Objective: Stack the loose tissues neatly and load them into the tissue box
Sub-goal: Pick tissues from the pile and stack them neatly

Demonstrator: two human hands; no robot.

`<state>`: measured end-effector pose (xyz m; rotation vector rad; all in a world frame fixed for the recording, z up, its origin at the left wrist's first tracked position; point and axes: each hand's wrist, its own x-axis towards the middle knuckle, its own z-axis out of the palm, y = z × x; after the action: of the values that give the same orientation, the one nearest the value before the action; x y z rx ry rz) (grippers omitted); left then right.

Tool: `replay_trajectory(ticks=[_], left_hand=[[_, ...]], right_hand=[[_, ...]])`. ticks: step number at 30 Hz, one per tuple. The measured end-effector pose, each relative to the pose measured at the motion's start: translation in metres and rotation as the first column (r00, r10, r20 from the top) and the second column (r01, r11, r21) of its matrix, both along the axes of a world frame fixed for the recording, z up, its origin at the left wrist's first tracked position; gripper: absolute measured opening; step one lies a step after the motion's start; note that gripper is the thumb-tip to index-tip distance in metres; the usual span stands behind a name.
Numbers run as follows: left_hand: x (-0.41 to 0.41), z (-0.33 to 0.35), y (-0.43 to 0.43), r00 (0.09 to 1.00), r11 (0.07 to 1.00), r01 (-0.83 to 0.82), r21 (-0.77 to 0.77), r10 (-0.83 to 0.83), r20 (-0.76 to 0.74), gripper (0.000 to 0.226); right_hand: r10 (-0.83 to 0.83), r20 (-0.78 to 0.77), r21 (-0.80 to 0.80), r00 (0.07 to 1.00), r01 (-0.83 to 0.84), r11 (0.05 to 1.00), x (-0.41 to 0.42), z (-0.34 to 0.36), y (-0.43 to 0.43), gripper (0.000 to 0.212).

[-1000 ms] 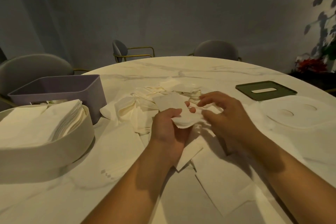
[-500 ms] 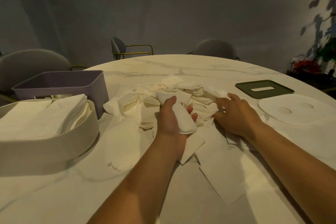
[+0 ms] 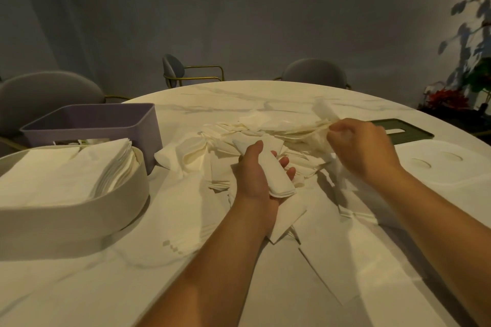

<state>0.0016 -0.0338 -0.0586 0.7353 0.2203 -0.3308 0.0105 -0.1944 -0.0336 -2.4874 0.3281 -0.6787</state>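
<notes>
left grip (image 3: pixel 253 175) palm-up around folded tissues (image 3: pixel 277 180), right grip (image 3: pixel 358 148) (raised) tight on one crumpled tissue (image 3: pixel 325 112)

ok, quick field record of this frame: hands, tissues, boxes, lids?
left hand: palm up, holds folded tissues
right hand: fingers pinch single tissue, held up over the pile
loose pile: spread on table, around and beyond the hands
white box: near left, open, holds neat stack
purple box: behind white box, open, contents unclear
green lid: far right, flat, partly hidden by right hand
white lid: flat, nearer than green lid
</notes>
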Motion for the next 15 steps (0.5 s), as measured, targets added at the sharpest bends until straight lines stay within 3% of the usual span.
replay_trajectory(ticks=[4,8,11,15], left_hand=[[-0.001,0.001,0.000,1.000,1.000,0.010,0.003,-0.010,0.023,0.036],[-0.001,0.000,0.000,0.999,0.999,0.028,0.036,-0.029,0.033,0.035],[0.000,-0.001,0.001,0.999,0.998,0.027,0.061,-0.029,0.032,0.042],[0.000,-0.002,-0.001,0.999,0.998,0.014,0.058,-0.017,0.045,0.052]], right_hand=[[0.103,0.055,0.040,0.993,-0.106,0.994,-0.012,-0.006,0.009,0.011],[0.106,0.082,0.209,0.991,-0.121,0.970,-0.018,0.003,0.009,0.004],[0.051,0.058,0.426,0.997,-0.071,0.902,-0.018,0.007,0.004,0.019],[-0.002,0.003,0.699,1.000,0.000,0.715,-0.018,0.008,-0.002,0.040]])
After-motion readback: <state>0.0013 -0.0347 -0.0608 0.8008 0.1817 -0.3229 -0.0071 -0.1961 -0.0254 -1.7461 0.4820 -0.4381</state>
